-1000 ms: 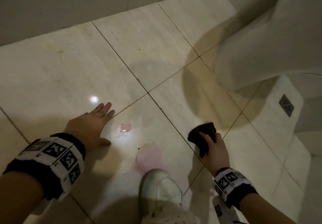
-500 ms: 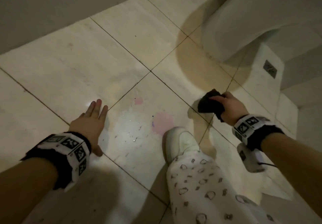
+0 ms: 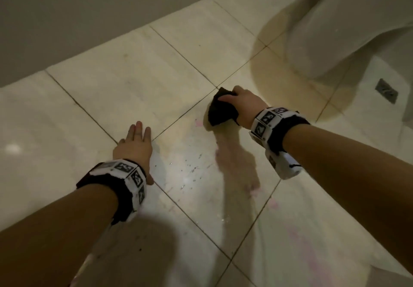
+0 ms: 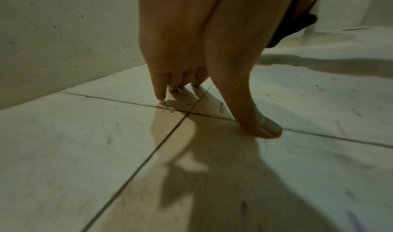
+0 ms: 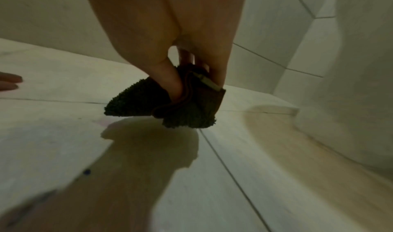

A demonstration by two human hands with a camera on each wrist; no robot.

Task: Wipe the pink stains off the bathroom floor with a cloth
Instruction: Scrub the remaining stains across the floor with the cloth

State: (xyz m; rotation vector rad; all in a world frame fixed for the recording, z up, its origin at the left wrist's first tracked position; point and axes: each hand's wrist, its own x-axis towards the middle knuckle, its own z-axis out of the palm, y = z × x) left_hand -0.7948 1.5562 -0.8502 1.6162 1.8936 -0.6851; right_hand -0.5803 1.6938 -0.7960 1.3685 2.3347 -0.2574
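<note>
My right hand grips a bunched dark fuzzy cloth and holds it just above the cream floor tiles, close to a small faint pink stain. In the right wrist view the thumb and fingers pinch the cloth, which hangs over its own shadow beside the pink stain. Another pale pink smear lies nearer to me. My left hand rests on the floor with straight fingers; its fingertips and thumb touch the tile by a grout crossing.
A white toilet base stands at the upper right, a square floor drain beside it. A grey wall runs along the far side. Small dark specks and wet glints dot the tile between my hands.
My right hand has carried the cloth left and forward, close to the small pink stain. The shoe and patterned trouser leg have left the view. My left hand stays planted on the floor.
</note>
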